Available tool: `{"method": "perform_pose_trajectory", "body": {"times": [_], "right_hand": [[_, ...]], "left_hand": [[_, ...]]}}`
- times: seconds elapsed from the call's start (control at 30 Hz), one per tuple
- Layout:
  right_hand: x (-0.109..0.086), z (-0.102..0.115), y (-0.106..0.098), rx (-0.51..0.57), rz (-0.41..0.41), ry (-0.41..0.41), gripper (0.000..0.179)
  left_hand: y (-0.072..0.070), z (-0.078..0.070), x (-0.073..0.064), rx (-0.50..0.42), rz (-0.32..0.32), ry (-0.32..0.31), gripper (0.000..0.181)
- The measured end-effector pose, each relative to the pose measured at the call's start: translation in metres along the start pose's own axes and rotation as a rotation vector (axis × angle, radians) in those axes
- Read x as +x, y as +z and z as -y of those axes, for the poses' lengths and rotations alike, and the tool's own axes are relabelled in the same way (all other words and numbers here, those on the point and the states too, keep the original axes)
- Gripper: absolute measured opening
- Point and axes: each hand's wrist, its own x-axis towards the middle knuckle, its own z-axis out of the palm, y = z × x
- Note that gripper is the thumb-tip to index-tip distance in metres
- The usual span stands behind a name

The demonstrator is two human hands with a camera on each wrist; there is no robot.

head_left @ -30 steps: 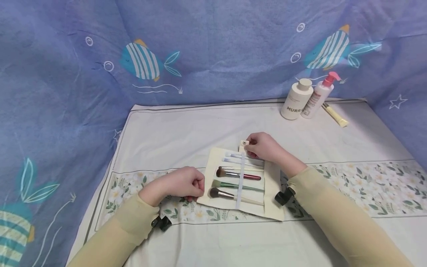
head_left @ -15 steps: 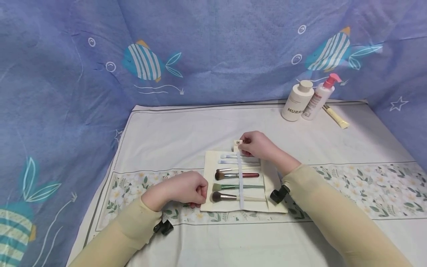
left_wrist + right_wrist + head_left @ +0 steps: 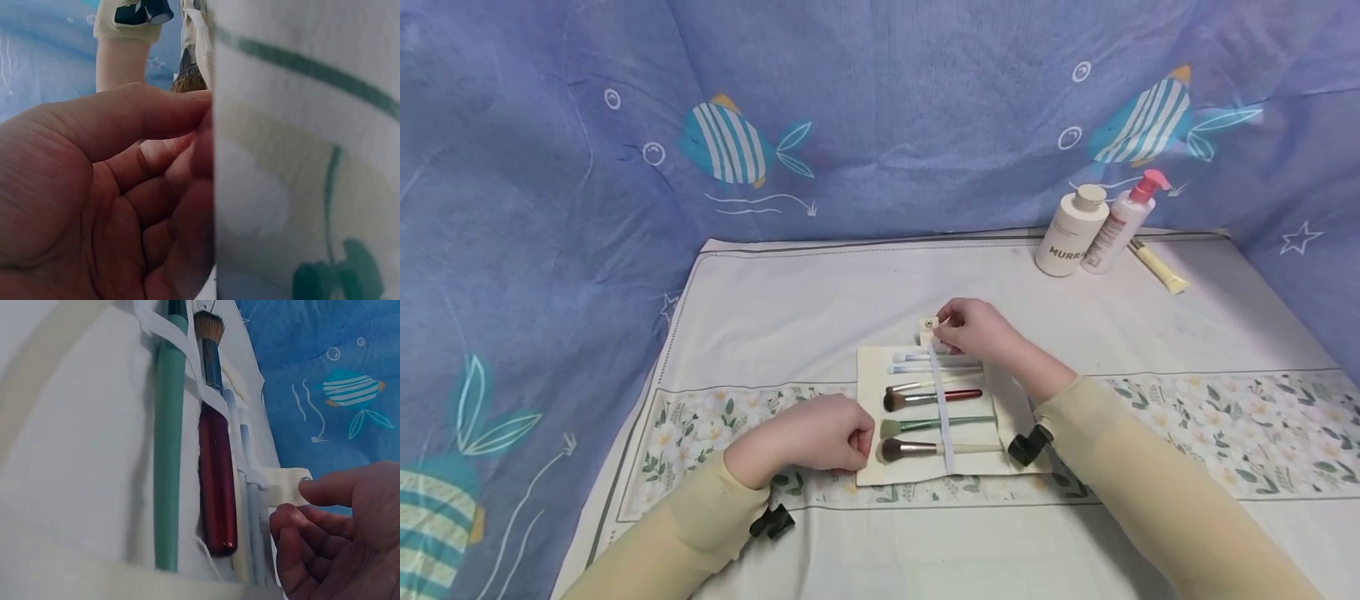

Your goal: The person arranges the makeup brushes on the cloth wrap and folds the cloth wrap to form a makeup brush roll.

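A cream fabric makeup brush roll (image 3: 869, 375) lies spread flat on the table, with several makeup brushes under a pale elastic band (image 3: 943, 408). Among them are a red-handled brush (image 3: 217, 481) and a green-handled brush (image 3: 169, 444). At the roll's lower left edge, my left hand (image 3: 823, 433) pinches the fabric with curled fingers; the left wrist view shows thumb and fingers (image 3: 131, 119) meeting, the contact partly hidden. My right hand (image 3: 977, 332) pinches the snap tab (image 3: 928, 327) at the roll's far edge, thumb on the tab in the right wrist view.
At the back right stand a white bottle (image 3: 1071, 233) and a pump bottle (image 3: 1120, 229) with a pink top. A pale yellow tube (image 3: 1159, 268) lies beside them. A white cloth with a floral band (image 3: 1210, 433) covers the table; a blue fish-print curtain (image 3: 880, 117) hangs behind.
The roll has turned from a slant to lie straighter. My right hand has drawn the tab to the left, and my left hand has shifted slightly right and down.
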Motion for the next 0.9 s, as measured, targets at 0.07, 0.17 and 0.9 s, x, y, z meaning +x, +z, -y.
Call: {"method": "perform_pose_trajectory", "body": {"times": [0.07, 0.17, 0.9], "right_hand": [[-0.006, -0.002, -0.002, 0.006, -0.033, -0.013, 0.026], [-0.019, -0.004, -0.007, -0.020, -0.071, -0.038, 0.023], [-0.165, -0.040, -0.002, -0.505, -0.125, -0.464, 0.028]], "left_hand": [[-0.001, -0.001, -0.001, 0.033, -0.017, -0.005, 0.023], [-0.004, -0.003, -0.004, 0.066, -0.035, -0.016, 0.023], [0.004, -0.028, -0.015, 0.284, 0.009, -0.107, 0.035]]}}
